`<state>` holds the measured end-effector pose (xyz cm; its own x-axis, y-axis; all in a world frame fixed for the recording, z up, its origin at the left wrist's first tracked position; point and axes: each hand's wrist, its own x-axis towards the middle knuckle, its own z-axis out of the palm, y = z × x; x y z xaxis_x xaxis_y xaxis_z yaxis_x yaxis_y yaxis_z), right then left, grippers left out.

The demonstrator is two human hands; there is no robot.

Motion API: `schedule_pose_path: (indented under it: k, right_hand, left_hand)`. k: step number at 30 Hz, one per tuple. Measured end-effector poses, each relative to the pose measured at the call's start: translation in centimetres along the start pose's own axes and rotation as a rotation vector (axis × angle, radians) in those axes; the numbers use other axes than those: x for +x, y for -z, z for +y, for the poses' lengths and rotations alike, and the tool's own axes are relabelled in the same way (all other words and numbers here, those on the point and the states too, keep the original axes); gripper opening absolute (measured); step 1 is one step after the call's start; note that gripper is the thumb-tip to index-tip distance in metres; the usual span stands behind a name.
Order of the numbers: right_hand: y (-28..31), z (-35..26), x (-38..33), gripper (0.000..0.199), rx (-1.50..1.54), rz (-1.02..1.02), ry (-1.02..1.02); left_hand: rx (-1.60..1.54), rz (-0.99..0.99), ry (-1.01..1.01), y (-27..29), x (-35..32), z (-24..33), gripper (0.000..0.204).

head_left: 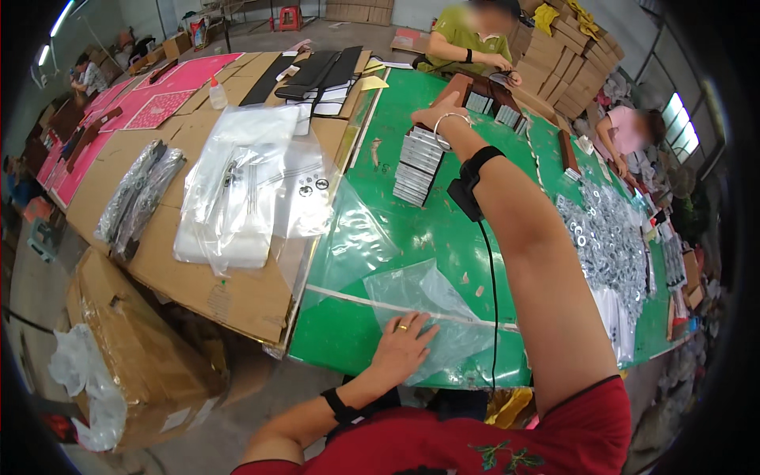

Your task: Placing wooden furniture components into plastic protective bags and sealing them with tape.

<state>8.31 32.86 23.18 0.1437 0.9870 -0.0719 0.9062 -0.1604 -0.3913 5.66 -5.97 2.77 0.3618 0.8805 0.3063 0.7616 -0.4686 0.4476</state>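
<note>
My left hand (402, 347), with a ring on one finger, lies with fingers spread on a clear plastic bag (431, 305) near the table's front edge. My right arm stretches far across the green table. At the far end of a row of thin, silver-edged pieces (418, 168), my right hand (437, 113) closes its fingers by a dark brown piece (461, 84). What it grips is mostly hidden. More clear bags (352, 229) lie flat left of the row.
Cardboard (218, 301) covers the left table, holding stacked clear bags (237, 190) and wrapped bundles (138, 194). A pile of small metal parts (602, 237) spreads on the right. Across the table, a person in green (467, 43) handles brown pieces. A big carton (138, 340) stands lower left.
</note>
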Motion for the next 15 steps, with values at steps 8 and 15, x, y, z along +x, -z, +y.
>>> schedule_pose_path:
  k: [8, 15]
  right_hand:
    - [1.8, 0.6, 0.1, 0.127, 0.187, -0.068, -0.031]
    - [0.0, -1.1, 0.3, 0.13, -0.082, 0.076, -0.032]
  left_hand:
    - [-0.045, -0.008, 0.031, -0.8, 0.5, 0.2, 0.051]
    - [-0.037, 0.016, 0.02, -1.2, 0.6, -0.2, 0.051]
